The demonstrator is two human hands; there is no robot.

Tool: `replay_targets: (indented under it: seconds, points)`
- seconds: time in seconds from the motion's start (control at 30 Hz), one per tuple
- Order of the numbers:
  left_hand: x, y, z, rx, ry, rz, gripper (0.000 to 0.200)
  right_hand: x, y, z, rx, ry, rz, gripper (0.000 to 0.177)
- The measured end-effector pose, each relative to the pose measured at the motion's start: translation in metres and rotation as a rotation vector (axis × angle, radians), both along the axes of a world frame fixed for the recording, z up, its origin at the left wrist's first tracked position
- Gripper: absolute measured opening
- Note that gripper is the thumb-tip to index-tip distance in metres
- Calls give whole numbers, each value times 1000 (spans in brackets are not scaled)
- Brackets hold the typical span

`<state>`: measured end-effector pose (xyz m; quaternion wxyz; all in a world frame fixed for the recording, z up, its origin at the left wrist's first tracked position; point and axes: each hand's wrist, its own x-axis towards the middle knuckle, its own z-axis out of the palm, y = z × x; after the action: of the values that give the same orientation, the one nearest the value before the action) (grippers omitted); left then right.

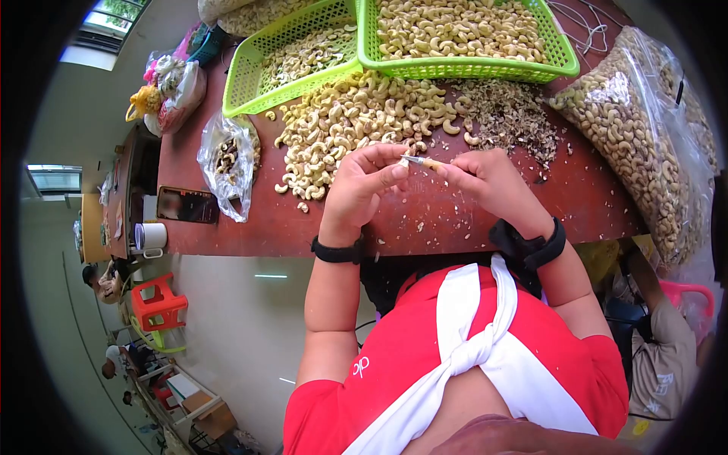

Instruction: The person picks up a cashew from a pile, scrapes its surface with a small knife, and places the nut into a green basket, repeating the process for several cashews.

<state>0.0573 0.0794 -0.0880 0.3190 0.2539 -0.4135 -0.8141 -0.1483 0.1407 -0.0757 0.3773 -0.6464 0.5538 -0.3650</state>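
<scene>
My left hand [366,182] pinches a cashew nut [406,158] between thumb and fingertips, above the front of the pile. In my right hand [485,176] is a small knife [425,161] with a short thin blade, its tip touching or very close to the nut. Just beyond my hands lies a heap of cashews [356,121] on the red table [303,239]. To its right is a mound of brownish peel scraps [512,114]. Small pale crumbs are scattered on the tabletop below my hands.
Two green baskets, one at left [241,80] and a fuller one [470,68], stand behind the heap. A large bag of cashews [637,129] sits at right. At left are a plastic bag of scraps [230,163], a phone [187,205] and a mug [150,236]. Another person's sleeve [663,364] shows at right.
</scene>
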Motion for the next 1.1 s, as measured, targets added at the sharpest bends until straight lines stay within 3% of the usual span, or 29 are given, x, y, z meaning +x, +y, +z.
replay_targets:
  seconds: [0.37, 0.53, 0.83, 1.1]
  points:
    - [-11, 7, 5, -108, -37, 96, 36, 2, 2, 0, 54, -51, 33, 37]
    - [-3, 4, 7, -117, -219, 23, 35, 1, 0, -4, 59, -18, 18, 38]
    - [-14, 5, 0, -115, -85, 85, 36, -1, -1, -10, 103, -47, 44, 41]
    - [-13, 8, -2, -56, -207, 114, 27, -1, -3, -15, 83, -39, 7, 40]
